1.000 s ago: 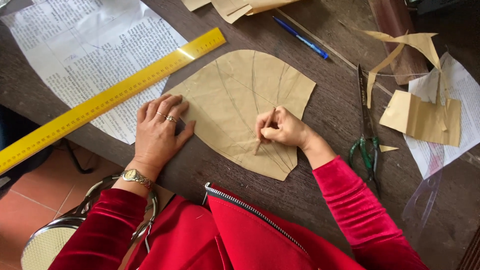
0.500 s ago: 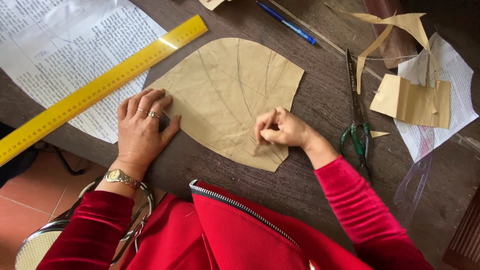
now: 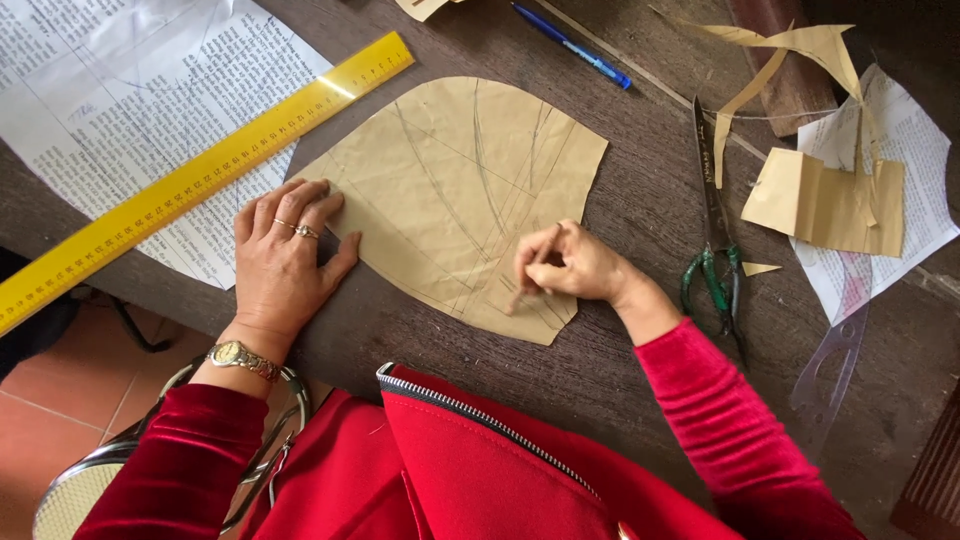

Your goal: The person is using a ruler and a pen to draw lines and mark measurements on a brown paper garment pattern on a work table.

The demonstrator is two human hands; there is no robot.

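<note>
A tan paper pattern piece (image 3: pixel 460 190) with curved edges and pencil lines lies on the dark wooden table (image 3: pixel 640 200). My left hand (image 3: pixel 285 265) lies flat, fingers apart, pressing the paper's left edge; it wears rings and a wristwatch. My right hand (image 3: pixel 570 265) is closed on a pencil (image 3: pixel 518 297) whose tip touches the paper near its lower edge. Both sleeves are red.
A long yellow ruler (image 3: pixel 190 185) runs diagonally at left over printed newspaper sheets (image 3: pixel 120 90). Scissors with green handles (image 3: pixel 712 225) lie right of the paper. A blue pen (image 3: pixel 575 45), tan paper scraps (image 3: pixel 820 200) and a clear curve ruler (image 3: pixel 830 365) lie around.
The view has shifted slightly. My right hand has moved the pencil a little along the lower part of the paper; my left hand stays pressed on the left edge.
</note>
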